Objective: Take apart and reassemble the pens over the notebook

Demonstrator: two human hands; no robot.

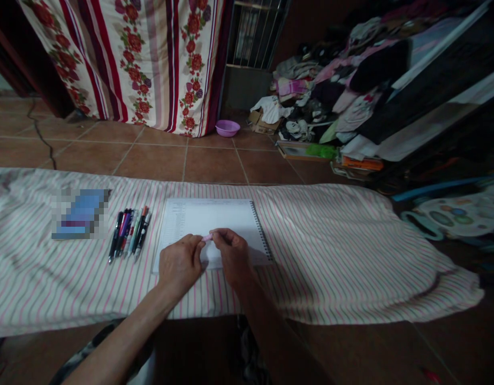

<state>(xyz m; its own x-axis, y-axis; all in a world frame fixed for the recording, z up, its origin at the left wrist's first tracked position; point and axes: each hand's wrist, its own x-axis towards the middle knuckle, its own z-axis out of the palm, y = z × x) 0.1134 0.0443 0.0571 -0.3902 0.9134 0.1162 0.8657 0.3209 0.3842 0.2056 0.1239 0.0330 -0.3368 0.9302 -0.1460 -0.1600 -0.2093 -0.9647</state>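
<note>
Grip: left hand (180, 260) and right hand (233, 252), fingertips closed on one small pink piece (207, 237), an end each; its exact kind unclear. Position: over the notebook (218, 214), toward its near edge. Handling, as judged: light, even pinch, ends kept in line, wrists steady. Left of notebook: pens (126, 230), side by side, on striped cloth (331, 246). Further left: blue item (84, 208), blurred.

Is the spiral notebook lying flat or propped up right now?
Flat: the notebook lies on the striped cloth, white side up, beneath the left hand and right hand.
</note>
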